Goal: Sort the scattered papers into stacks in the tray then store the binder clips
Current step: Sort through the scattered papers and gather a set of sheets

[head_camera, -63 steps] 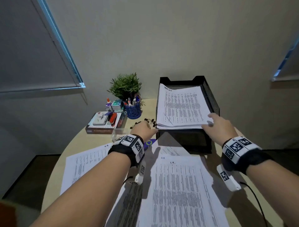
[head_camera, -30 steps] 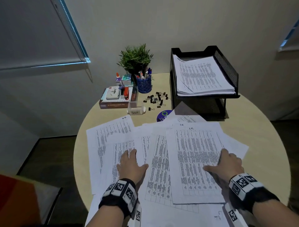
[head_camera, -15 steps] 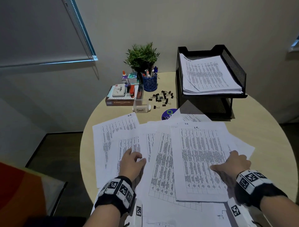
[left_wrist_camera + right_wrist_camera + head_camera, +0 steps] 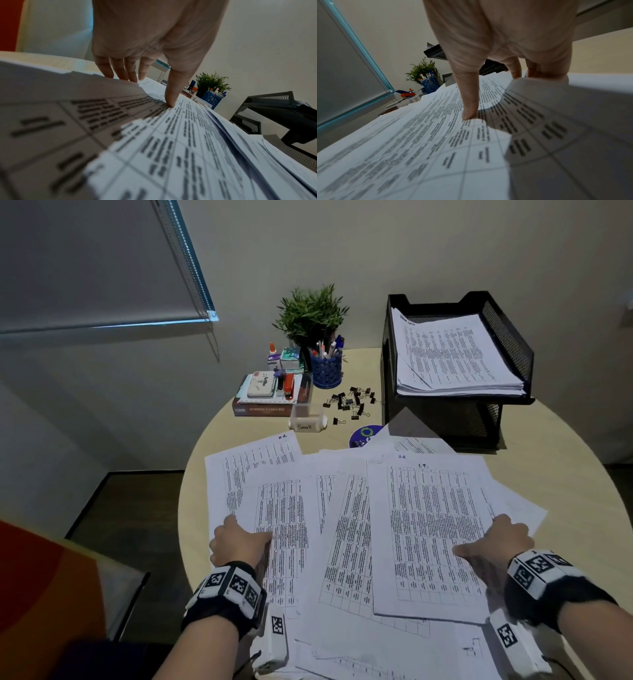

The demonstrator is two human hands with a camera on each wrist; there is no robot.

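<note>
Papers (image 4: 346,529) — overlapping sheets fanned across round table (image 4: 565,474). Left hand (image 4: 239,542) pinches left edge, thumb on top, fingers beneath; right hand (image 4: 503,546) likewise at right edge. Tray (image 4: 510,344) holds one stack; binder clips (image 4: 352,402) scattered just left of it.
</note>
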